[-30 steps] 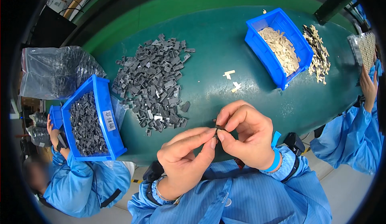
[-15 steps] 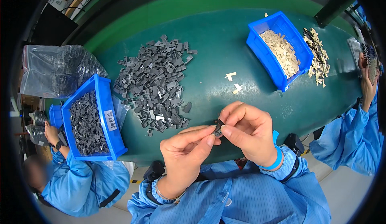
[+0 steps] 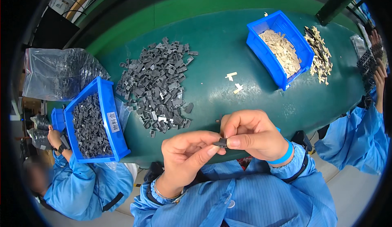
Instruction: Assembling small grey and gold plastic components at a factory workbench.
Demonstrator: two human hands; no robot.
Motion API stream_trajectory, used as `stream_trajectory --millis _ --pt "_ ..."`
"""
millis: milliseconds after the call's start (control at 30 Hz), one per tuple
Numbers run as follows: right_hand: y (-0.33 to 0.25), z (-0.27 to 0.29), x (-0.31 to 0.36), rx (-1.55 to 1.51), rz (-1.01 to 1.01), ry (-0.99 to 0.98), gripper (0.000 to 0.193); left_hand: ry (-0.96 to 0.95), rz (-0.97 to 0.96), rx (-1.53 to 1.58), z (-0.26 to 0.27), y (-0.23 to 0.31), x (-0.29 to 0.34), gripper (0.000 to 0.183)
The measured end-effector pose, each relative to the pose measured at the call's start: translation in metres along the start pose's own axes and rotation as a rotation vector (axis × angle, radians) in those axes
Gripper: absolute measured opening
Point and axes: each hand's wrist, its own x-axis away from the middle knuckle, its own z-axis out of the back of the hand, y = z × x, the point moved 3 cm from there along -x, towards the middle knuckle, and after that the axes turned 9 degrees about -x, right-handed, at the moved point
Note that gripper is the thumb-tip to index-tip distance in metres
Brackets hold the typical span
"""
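Between my two hands, close to the table's near edge, is a small dark grey plastic part [image 3: 221, 143]. My left hand [image 3: 188, 155] pinches its left end between thumb and fingertips. Thumb and index finger of my right hand [image 3: 255, 137], which has a blue band at the wrist, grip the other end. My fingertips cover much of the part. Ahead and to the left lies a large heap of similar dark grey plastic parts [image 3: 157, 80]. Two cream-coloured small pieces [image 3: 231, 76] rest on the table beyond my hands.
A blue bin [image 3: 122, 141] of dark parts stands left, beside a clear plastic bag [image 3: 61, 74]. At the far right, another blue bin [image 3: 261, 59] holds cream pieces, with a mixed cream-and-black pile [image 3: 318, 55] next to it. Co-workers in blue sit on both sides of the green table [image 3: 212, 35].
Both hands have come slightly lower toward me, and the held part is turned so more of its dark side shows. The right co-worker's hands have shifted.
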Motion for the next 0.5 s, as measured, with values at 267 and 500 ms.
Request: stream_trajectory --millis 267,500 --pt "-0.008 -0.006 0.000 0.054 -0.152 0.014 0.006 -0.005 -0.004 -0.410 -0.011 0.029 -0.002 0.037" --pt "-0.012 -0.007 0.001 0.262 -0.185 0.005 0.007 -0.062 -0.161 -0.732 -0.017 0.033 -0.004 0.034"
